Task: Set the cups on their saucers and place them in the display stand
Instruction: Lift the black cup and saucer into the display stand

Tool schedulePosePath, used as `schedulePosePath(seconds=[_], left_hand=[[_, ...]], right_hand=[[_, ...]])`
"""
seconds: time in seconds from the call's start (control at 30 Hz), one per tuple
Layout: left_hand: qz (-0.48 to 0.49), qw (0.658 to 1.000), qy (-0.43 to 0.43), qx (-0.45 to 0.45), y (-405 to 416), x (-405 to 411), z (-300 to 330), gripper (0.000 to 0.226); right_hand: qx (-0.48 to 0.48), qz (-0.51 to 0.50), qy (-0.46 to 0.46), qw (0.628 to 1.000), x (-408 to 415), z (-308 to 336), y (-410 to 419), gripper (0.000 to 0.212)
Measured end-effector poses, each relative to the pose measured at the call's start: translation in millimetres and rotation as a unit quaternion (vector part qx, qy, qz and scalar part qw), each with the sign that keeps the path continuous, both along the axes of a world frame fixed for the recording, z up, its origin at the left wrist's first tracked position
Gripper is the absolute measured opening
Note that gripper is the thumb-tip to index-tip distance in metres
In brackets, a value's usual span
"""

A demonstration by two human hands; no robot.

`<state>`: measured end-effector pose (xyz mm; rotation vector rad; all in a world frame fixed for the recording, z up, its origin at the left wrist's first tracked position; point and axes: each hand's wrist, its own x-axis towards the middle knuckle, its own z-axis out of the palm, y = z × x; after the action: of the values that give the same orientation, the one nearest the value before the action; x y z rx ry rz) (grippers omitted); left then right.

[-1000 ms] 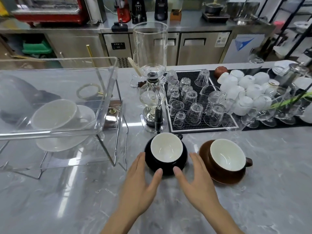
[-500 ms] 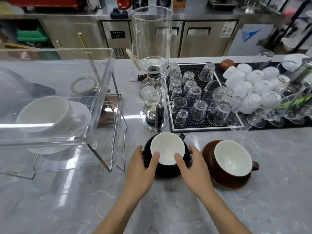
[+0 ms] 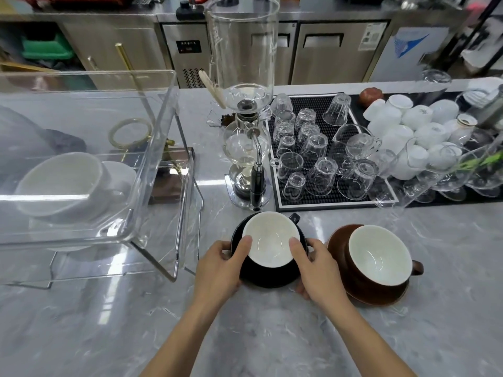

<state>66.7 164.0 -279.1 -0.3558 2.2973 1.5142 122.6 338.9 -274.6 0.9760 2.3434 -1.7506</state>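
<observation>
now, live at the counter:
left hand: the left hand (image 3: 217,270) grips the black saucer (image 3: 268,277) at its left rim, thumb over the edge of the black cup (image 3: 270,238), fingers curled under.
right hand: the right hand (image 3: 318,268) mirrors it on the right rim, thumb on the cup's lip, fingers wrapped round the saucer's side.
black set: cup sits on its saucer, low on the counter (image 3: 81,336) between both hands, handle pointing away toward the siphon (image 3: 246,148).
key relation: the stand (image 3: 152,148) lies to the left of the set, its open end facing right toward the hands; the left hand is the nearer one, so the carry would run leftward, left side leading.
stand: one white cup (image 3: 62,183) on a saucer already inside, toward the left; room looks free on the right part of the shelf.
brown set: brown cup (image 3: 379,257) on its saucer waits just right of the right hand, untouched.
judgement: lift looks about to start; level carry matters, since a loose cup could slide on the saucer.
risk: the siphon stands just behind.
</observation>
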Motion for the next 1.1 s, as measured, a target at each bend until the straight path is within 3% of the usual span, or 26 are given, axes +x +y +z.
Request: schedulePosePath(seconds=[0.57,1.1], left_hand=[[-0.021,0.999,-0.043,0.014,-1.4,0.4,2.4,0.055],[0.021,0.997,-0.042,0.053,2.1,3.1,-6.9,0.048]], right_hand=[[-0.026,0.044,-0.035,0.998,-5.4,2.4,4.0,0.039],[-0.061,0.024,-0.025,0.998,-2.6,4.3,3.1,0.04]])
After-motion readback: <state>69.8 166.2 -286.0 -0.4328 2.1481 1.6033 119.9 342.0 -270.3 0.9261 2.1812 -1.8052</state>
